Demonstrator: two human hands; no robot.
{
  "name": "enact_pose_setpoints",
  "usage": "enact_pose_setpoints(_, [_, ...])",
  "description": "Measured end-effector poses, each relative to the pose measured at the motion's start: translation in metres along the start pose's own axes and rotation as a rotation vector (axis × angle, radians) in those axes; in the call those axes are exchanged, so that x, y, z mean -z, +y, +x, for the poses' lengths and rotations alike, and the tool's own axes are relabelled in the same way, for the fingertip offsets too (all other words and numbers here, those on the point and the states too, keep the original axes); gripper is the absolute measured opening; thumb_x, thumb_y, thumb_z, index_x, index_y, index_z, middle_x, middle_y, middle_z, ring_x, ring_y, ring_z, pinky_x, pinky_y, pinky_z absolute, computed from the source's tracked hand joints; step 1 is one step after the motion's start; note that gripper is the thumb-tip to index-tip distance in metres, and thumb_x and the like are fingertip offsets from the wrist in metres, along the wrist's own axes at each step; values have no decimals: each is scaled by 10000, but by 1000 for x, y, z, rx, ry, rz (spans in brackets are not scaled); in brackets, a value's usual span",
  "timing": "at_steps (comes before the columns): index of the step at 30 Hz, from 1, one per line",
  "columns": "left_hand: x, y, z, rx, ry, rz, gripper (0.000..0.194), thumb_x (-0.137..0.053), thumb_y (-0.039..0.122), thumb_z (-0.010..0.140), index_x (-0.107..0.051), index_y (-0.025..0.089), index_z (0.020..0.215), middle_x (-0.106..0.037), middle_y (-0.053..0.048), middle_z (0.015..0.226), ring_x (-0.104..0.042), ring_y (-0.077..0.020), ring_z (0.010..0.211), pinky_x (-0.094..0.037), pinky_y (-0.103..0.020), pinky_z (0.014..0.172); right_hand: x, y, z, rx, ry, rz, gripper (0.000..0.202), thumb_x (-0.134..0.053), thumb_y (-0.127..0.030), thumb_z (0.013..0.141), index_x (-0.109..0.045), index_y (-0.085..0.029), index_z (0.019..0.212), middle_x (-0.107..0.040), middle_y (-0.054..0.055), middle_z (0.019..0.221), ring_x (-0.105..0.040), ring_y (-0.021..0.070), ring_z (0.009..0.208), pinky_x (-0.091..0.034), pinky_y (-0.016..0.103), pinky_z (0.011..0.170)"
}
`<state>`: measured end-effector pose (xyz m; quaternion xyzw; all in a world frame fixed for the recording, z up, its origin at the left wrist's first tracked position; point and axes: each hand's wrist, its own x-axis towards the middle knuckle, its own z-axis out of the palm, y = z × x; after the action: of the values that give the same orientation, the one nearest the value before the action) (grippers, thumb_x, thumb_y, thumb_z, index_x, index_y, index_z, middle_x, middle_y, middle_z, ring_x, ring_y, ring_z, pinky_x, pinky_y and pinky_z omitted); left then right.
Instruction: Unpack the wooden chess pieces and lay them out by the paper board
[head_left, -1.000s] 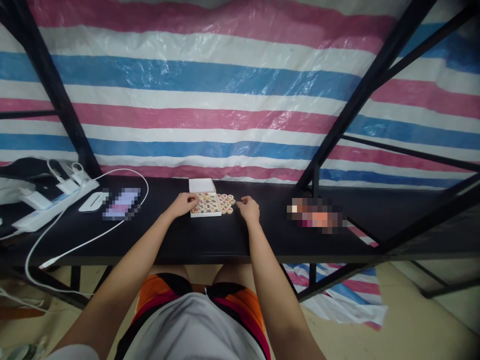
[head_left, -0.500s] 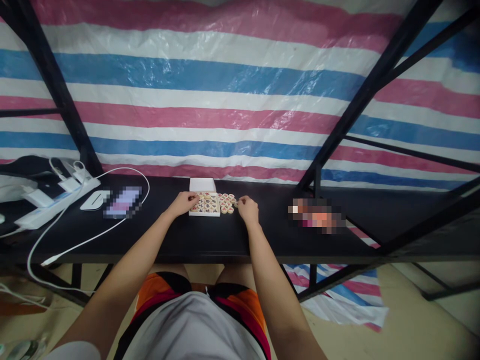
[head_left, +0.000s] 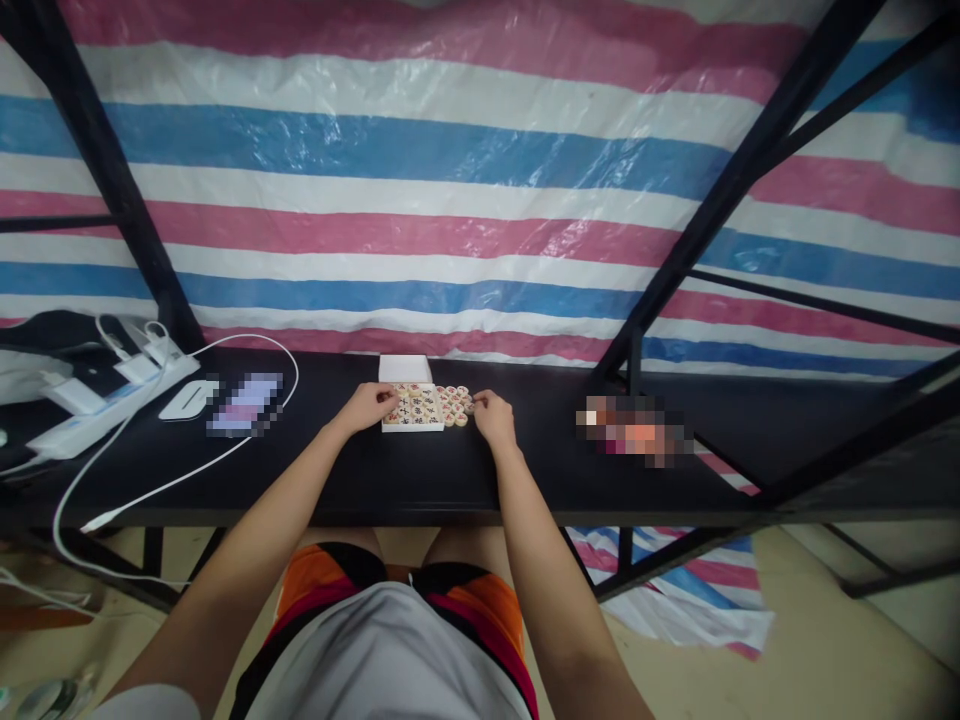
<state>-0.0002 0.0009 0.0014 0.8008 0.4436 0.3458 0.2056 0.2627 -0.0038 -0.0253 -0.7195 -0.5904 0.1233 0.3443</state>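
A small white box on the black table holds rows of round Chinese chess pieces with black and red characters. Its white lid part lies behind it. My left hand is closed at the box's left side, fingertips curled over the rim beside the pieces. To the right of the box, loose red-marked chess pieces lie in a cluster against it. At that cluster's right edge, my right hand has its thumb and fingers pinched around a chess piece, mostly hidden by the fingertips.
A blurred-out phone-like object, a white flat device and a power strip with white cables are at left. A pixelated item lies at right. Black metal posts and a striped plastic sheet stand behind.
The box has shifted slightly to the right, closer against the loose pieces. My right fingers have moved slightly left at the cluster's edge. My left hand stays at the box.
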Motion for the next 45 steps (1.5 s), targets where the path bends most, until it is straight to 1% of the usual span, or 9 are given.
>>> enact_pose_setpoints(7, [0,-14,5,47,240,156,208,-496,293,807,-657,167,843,-554,-33,801,-533,-141,664,-446,-281,703,-3,2,2,49,24,-39,338,-406,-106,809,-642,-190,1035,-637,75,1029,-586,164,951,-417,251,842])
enact_pose_setpoints(12, [-3,-29,7,150,204,175,343,-497,306,825,-606,160,1116,-529,-85,1019,-556,-130,687,-466,-324,817,-2,-4,-3,107,60,-96,320,-409,-112,819,-647,-168,1025,-616,97,1031,-577,181,922,-426,270,819])
enact_pose_setpoints(16, [-7,-33,6,139,113,138,457,-507,351,827,-548,134,1226,-504,-132,1213,-595,-159,831,-449,-333,905,-6,-28,-19,468,101,-85,275,-429,-261,888,-650,-152,1010,-606,109,1020,-547,207,956,-419,314,872])
enact_pose_setpoints(20, [-7,-34,6,94,68,159,432,-487,356,835,-577,140,1199,-531,-122,1247,-569,-206,1031,-396,-350,993,-16,-59,-44,938,-74,-34,307,-422,-357,922,-625,-189,1078,-595,93,1095,-519,207,1053,-386,363,964])
enact_pose_setpoints(24, [-5,-32,6,74,41,175,408,-475,331,834,-597,142,1175,-576,-114,1212,-535,-219,1121,-373,-348,1021,-22,-72,-57,1170,-223,-114,325,-456,-373,911,-586,-218,1165,-590,77,1146,-498,221,1100,-391,394,961])
enact_pose_setpoints(31, [-3,-24,3,93,22,173,458,-513,403,801,-613,140,1163,-566,-122,1243,-515,-245,1162,-354,-355,1040,-23,-67,-53,1067,-157,-136,324,-406,-364,937,-617,-193,1113,-582,97,1147,-502,218,1098,-391,391,964])
enact_pose_setpoints(36, [0,-19,1,128,-38,204,505,-545,344,749,-585,158,1217,-526,-115,1294,-489,-266,1195,-336,-377,1054,-26,-67,-54,1081,-204,-124,317,-404,-378,939,-640,-211,1071,-579,85,1145,-533,202,1048,-393,377,954])
enact_pose_setpoints(41, [-1,-21,2,115,-50,210,522,-543,314,731,-577,158,1228,-497,-114,1325,-469,-264,1219,-322,-367,1065,-27,-67,-50,1035,-164,-108,313,-398,-356,941,-661,-206,1017,-595,78,1083,-535,195,1025,-401,354,940])
enact_pose_setpoints(45, [-2,-25,3,115,-36,203,490,-536,309,741,-591,165,1206,-508,-103,1311,-485,-250,1204,-323,-360,1066,-17,-51,-34,819,-40,10,264,-422,-263,908,-670,-204,976,-594,87,1047,-545,196,971,-416,341,909])
